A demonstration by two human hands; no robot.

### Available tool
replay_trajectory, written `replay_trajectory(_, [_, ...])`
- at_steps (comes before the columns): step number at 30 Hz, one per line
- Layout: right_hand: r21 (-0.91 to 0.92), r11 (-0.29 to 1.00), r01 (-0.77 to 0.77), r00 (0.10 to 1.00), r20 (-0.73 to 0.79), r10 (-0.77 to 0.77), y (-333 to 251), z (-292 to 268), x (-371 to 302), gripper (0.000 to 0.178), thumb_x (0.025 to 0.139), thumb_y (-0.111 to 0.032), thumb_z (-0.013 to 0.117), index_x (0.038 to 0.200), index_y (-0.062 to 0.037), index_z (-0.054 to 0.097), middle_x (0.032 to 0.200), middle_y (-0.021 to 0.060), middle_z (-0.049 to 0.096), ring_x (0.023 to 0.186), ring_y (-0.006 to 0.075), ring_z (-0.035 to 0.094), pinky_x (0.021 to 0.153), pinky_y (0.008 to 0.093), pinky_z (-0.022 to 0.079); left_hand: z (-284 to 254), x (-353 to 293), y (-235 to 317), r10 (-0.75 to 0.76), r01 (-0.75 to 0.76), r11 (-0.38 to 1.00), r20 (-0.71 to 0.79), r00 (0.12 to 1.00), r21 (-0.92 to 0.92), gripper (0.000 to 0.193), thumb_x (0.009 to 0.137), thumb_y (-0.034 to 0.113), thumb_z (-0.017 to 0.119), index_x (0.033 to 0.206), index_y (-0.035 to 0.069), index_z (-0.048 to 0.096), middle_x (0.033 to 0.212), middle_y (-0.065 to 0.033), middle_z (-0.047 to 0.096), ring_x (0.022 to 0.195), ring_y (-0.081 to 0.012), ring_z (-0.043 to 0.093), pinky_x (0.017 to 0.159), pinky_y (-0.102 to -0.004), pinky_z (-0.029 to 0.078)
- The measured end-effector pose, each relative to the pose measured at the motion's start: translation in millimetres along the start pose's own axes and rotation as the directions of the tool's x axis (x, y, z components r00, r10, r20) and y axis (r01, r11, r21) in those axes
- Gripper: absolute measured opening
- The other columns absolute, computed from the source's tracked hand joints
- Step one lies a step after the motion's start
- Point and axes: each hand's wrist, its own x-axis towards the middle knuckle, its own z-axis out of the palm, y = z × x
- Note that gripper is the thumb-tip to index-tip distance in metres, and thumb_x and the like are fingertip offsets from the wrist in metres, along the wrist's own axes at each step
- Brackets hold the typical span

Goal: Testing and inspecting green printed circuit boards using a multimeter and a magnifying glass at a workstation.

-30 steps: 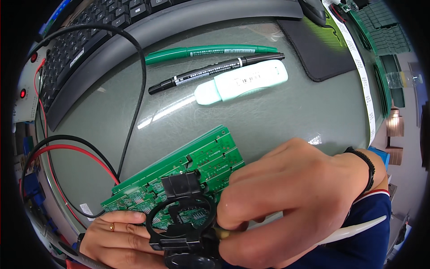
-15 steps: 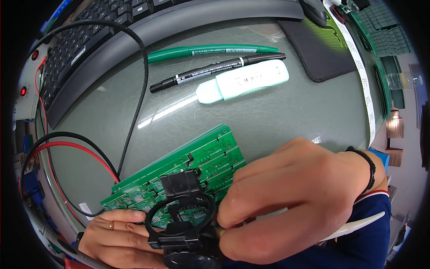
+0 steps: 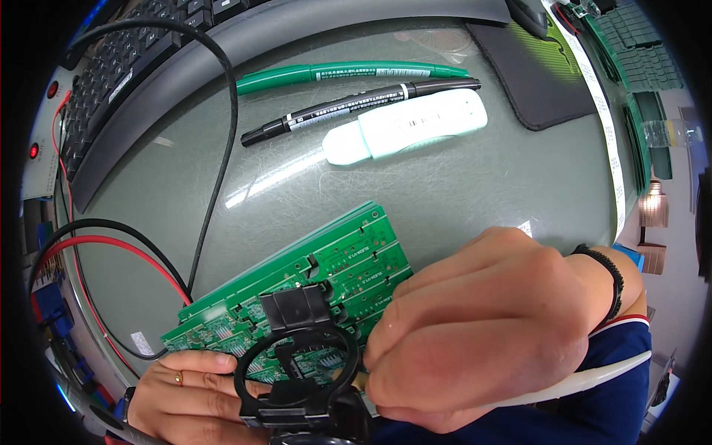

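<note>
My left hand (image 3: 196, 397) lies flat with its fingers stretched out along the lower left edge of a stack of green circuit boards (image 3: 356, 256). A gold ring is on one finger, and the fingertips are partly hidden. Closed in a fist, my right hand (image 3: 475, 319) grips a slim tool with a pale tapering handle (image 3: 578, 382), which sticks out behind it to the right. The tool's working end cannot be seen. In front of the boards, between both hands, a black ring-shaped frame with a hinged clip (image 3: 297, 308) covers part of them.
Beyond the boards lie a green pen (image 3: 356, 72), a black marker (image 3: 356, 110) and a white capped bottle (image 3: 423, 124). A black keyboard (image 3: 185, 67) stands far left, a mouse pad (image 3: 534, 96) far right. Black and red cables (image 3: 122, 241) loop in from the left.
My right fist has turned and lifted slightly, and the pale handle's end has swung a little to the right. My left hand stays at the board edge. The whole view has shifted slightly.
</note>
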Motion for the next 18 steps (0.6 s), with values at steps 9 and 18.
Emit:
replay_trajectory(9, [0.044, 0.999, 0.003, 1.0, -0.016, -0.002, 3, 4, -2, 0.013, 0.083, -0.008, 0.062, 0.093, -0.0032, 0.055, 0.061, 0.0028, 0.048, 0.05, 0.02, 0.055, 0.042, 0.0311, 0.045, 27, 0, -31, 0.277, -0.291, 0.957, -0.319, 0.906, 0.005, 0.062, 0.088, 0.046, 0.035, 0.088, -0.005, 0.072, 0.088, -0.017, 0.07, 0.103, -0.0317, 0.065, 0.112, -0.0405, 0.027])
replay_trajectory(18, [-0.113, 0.984, 0.14, 0.984, -0.097, -0.151, 7, 7, -1, 0.007, 0.076, -0.004, 0.071, 0.079, -0.0017, 0.065, 0.079, 0.0083, 0.064, 0.062, 0.0179, 0.063, 0.045, 0.0237, 0.047, 2, 0, -19, 0.196, -0.192, 0.969, -0.007, 0.981, 0.156, 0.051, 0.088, 0.04, 0.042, 0.086, -0.001, 0.072, 0.086, -0.015, 0.07, 0.097, -0.0284, 0.067, 0.108, -0.0382, 0.032])
